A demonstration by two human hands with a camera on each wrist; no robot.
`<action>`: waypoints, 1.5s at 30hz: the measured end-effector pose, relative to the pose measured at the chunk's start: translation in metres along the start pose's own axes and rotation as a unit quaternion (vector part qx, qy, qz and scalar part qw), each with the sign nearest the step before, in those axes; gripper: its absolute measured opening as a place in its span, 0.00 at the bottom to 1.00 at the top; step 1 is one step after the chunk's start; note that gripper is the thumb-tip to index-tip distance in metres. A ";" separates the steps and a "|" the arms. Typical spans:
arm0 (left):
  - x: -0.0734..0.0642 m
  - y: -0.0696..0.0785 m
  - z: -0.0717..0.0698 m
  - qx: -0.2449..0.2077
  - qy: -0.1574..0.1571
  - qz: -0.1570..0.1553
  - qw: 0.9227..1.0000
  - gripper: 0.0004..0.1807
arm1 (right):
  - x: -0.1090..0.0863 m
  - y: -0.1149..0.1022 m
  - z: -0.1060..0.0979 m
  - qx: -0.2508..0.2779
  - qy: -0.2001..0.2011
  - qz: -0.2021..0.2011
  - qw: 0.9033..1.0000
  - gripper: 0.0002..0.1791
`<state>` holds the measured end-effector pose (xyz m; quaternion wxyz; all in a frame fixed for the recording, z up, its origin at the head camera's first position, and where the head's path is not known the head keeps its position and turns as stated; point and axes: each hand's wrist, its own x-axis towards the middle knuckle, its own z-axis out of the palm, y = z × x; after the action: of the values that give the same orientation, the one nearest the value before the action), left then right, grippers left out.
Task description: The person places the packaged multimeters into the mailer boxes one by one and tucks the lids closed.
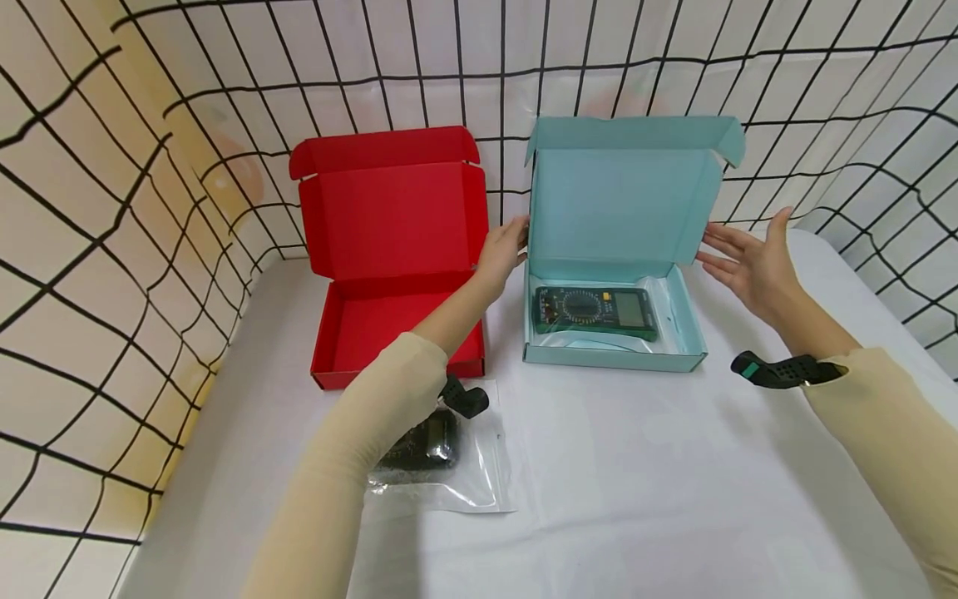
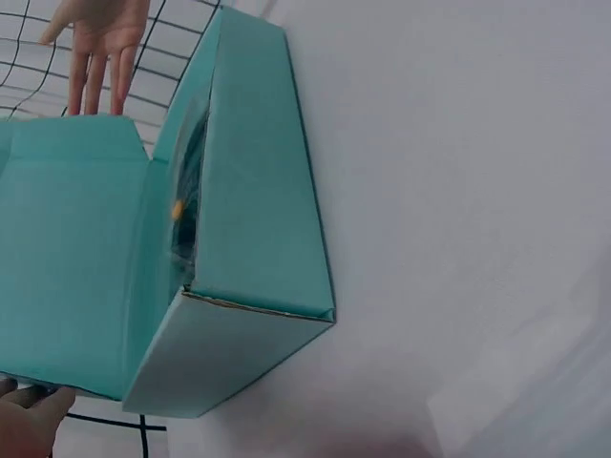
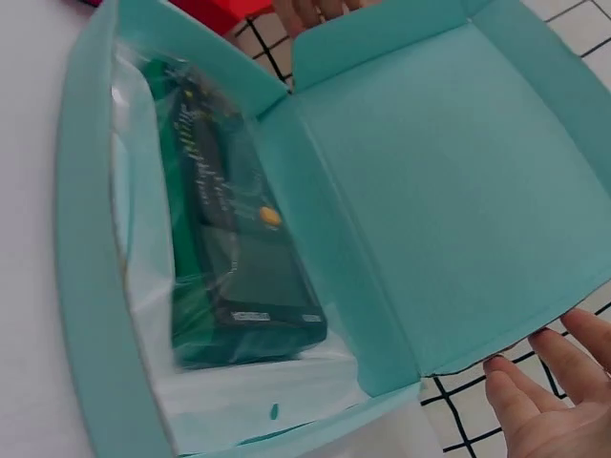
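A light teal cardboard box (image 1: 614,361) stands on the table with its lid (image 1: 621,204) raised. Inside lies a multimeter (image 1: 596,310) in a green holster, wrapped in clear plastic (image 3: 329,410). My left hand (image 1: 503,256) is at the lid's left edge, fingers reaching along it. On the opposite side, my right hand (image 1: 756,258) has its thumb up and straight fingers right at the lid's right edge. The right wrist view shows those fingertips (image 3: 501,367) along the lid's border.
An open red box (image 1: 397,220) stands left of the teal one, behind my left forearm. Nearer, a clear bag (image 1: 479,491) with a dark device (image 1: 427,441) lies partly hidden under that arm. Black wire grid (image 1: 501,83) surrounds the back and sides of the white-covered table (image 1: 636,499).
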<state>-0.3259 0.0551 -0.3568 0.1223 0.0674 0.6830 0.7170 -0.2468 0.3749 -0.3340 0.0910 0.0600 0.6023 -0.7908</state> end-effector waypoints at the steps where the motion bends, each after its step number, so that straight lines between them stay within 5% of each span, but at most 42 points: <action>1: -0.001 -0.001 -0.001 -0.002 -0.003 -0.001 1.000 0.26 | -0.002 0.001 0.000 -0.003 0.000 -0.004 1.000 0.52; 9: -0.005 -0.006 0.000 -0.004 0.029 -0.013 0.999 0.24 | -0.011 0.009 0.000 -0.005 -0.008 -0.013 1.000 0.52; 23: -0.014 -0.012 0.005 -0.007 0.065 -0.032 0.997 0.24 | -0.018 0.017 -0.013 0.070 -0.049 0.007 0.996 0.56; 31: -0.015 -0.017 0.008 -0.069 0.104 -0.051 0.991 0.20 | -0.022 0.020 -0.017 0.035 -0.068 0.014 0.997 0.57; 40: -0.019 -0.016 0.011 -0.070 0.116 -0.058 0.989 0.18 | -0.022 0.023 -0.018 0.058 -0.097 -0.005 0.994 0.57; 45: -0.023 -0.014 0.013 -0.111 0.129 -0.076 0.983 0.17 | -0.024 0.025 -0.015 0.038 -0.094 0.000 0.995 0.56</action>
<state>-0.2993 0.0620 -0.3689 0.0940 -0.0916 0.6126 0.7794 -0.2178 0.3846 -0.3564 0.1450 -0.0114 0.5603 -0.8154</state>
